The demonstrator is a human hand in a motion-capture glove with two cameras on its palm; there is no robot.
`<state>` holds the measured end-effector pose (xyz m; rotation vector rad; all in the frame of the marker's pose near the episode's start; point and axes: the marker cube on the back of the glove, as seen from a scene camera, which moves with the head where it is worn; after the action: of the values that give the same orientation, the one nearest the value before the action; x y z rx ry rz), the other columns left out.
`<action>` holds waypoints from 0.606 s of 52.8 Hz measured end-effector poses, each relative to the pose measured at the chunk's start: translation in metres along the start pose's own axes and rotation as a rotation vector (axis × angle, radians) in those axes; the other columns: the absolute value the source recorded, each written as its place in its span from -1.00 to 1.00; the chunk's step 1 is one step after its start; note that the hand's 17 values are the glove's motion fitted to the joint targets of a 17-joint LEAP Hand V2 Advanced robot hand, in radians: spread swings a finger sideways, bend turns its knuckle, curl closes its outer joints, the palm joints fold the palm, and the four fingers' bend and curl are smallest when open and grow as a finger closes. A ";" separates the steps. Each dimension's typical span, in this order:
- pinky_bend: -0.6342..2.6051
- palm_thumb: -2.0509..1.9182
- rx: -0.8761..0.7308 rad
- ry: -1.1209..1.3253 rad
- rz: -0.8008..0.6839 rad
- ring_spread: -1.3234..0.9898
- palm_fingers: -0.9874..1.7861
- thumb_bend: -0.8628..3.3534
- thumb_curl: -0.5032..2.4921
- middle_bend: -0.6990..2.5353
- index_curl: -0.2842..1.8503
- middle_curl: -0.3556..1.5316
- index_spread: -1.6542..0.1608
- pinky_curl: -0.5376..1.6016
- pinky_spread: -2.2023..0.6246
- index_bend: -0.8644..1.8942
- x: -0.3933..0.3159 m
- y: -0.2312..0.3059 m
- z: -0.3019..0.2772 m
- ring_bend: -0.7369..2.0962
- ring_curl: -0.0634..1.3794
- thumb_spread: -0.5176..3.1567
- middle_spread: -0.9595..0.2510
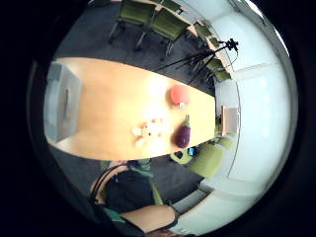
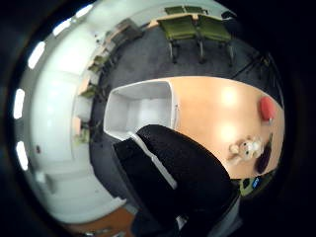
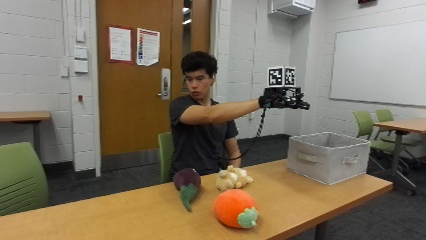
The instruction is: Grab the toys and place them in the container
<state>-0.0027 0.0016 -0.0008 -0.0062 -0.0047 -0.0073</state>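
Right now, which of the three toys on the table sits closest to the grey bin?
The cream plush animal. It lies nearer the grey bin than the purple eggplant or the orange toy, which sit farther along the table.

glove (image 3: 283, 98): black
container (image 3: 327, 157): light grey
eggplant (image 3: 187, 180): dark purple, green stem
plush (image 3: 232, 178): cream
orange toy (image 3: 234, 208): orange, green leaf
table (image 3: 126, 215): light wood
chairs (image 3: 20, 180): green

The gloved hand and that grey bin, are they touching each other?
Apart. The outside view shows the gloved right hand held up in the air, well above the grey fabric bin on the table, with bare wall visible between them.
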 end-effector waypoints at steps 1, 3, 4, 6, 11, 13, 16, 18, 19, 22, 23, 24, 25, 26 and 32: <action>-0.40 -0.04 0.000 -0.001 0.000 0.04 -0.15 -0.64 -0.67 -0.43 -0.69 -0.58 0.73 -0.43 0.52 -0.21 0.000 0.000 0.000 -0.36 -0.90 -0.50 0.51; -0.39 -0.05 0.000 -0.003 0.002 0.01 -0.16 -0.64 -0.67 -0.43 -0.66 -0.55 0.70 -0.41 0.50 -0.21 0.000 0.001 0.000 -0.36 -0.88 -0.42 0.49; -0.39 -0.05 -0.001 -0.006 0.003 0.00 -0.17 -0.64 -0.67 -0.43 -0.65 -0.54 0.69 -0.40 0.50 -0.20 0.000 0.001 0.000 -0.35 -0.87 -0.39 0.48; -0.38 -0.05 -0.004 -0.012 0.005 -0.02 -0.17 -0.64 -0.67 -0.42 -0.63 -0.52 0.67 -0.38 0.49 -0.20 0.002 0.002 0.001 -0.36 -0.86 -0.34 0.47; -0.38 -0.05 -0.003 -0.018 -0.003 -0.06 -0.18 -0.64 -0.66 -0.42 -0.58 -0.49 0.63 -0.34 0.48 -0.20 0.007 0.005 0.002 -0.35 -0.83 -0.24 0.45; -0.38 -0.05 -0.002 -0.016 -0.007 -0.07 -0.19 -0.64 -0.66 -0.42 -0.57 -0.47 0.62 -0.33 0.48 -0.20 0.008 0.008 0.002 -0.35 -0.82 -0.22 0.44; -0.38 -0.05 -0.007 -0.014 -0.007 -0.09 -0.19 -0.64 -0.66 -0.42 -0.55 -0.45 0.61 -0.32 0.47 -0.21 0.012 0.013 0.002 -0.34 -0.80 -0.19 0.43; -0.38 -0.05 -0.012 -0.015 -0.006 -0.09 -0.20 -0.64 -0.66 -0.42 -0.54 -0.44 0.60 -0.31 0.47 -0.21 0.016 0.017 0.001 -0.34 -0.79 -0.18 0.43; -0.38 -0.05 -0.015 -0.016 -0.007 -0.10 -0.20 -0.64 -0.66 -0.42 -0.53 -0.43 0.60 -0.31 0.47 -0.21 0.018 0.019 0.000 -0.34 -0.79 -0.17 0.42; -0.38 -0.05 -0.020 -0.014 -0.012 -0.11 -0.20 -0.64 -0.66 -0.43 -0.52 -0.42 0.59 -0.30 0.47 -0.21 0.028 0.028 -0.002 -0.34 -0.78 -0.16 0.42; -0.38 -0.05 -0.018 -0.013 -0.013 -0.11 -0.20 -0.64 -0.66 -0.43 -0.51 -0.41 0.59 -0.29 0.47 -0.21 0.031 0.030 -0.003 -0.34 -0.77 -0.15 0.42; -0.38 -0.05 -0.015 -0.012 -0.013 -0.11 -0.21 -0.64 -0.66 -0.43 -0.51 -0.41 0.59 -0.29 0.47 -0.22 0.035 0.033 -0.004 -0.34 -0.77 -0.15 0.42; -0.38 -0.05 -0.011 -0.011 -0.012 -0.11 -0.20 -0.64 -0.66 -0.43 -0.50 -0.40 0.59 -0.29 0.47 -0.21 0.038 0.035 -0.005 -0.34 -0.76 -0.15 0.42; -0.38 -0.05 -0.008 -0.010 -0.011 -0.11 -0.20 -0.64 -0.66 -0.43 -0.50 -0.40 0.59 -0.28 0.47 -0.22 0.041 0.038 -0.005 -0.34 -0.76 -0.14 0.42; -0.38 -0.05 0.002 -0.011 0.002 -0.12 -0.20 -0.64 -0.65 -0.43 -0.47 -0.37 0.58 -0.27 0.47 -0.23 0.065 0.056 -0.004 -0.34 -0.73 -0.14 0.42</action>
<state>0.0630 0.0569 -0.0051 -0.0042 -0.0155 -0.0054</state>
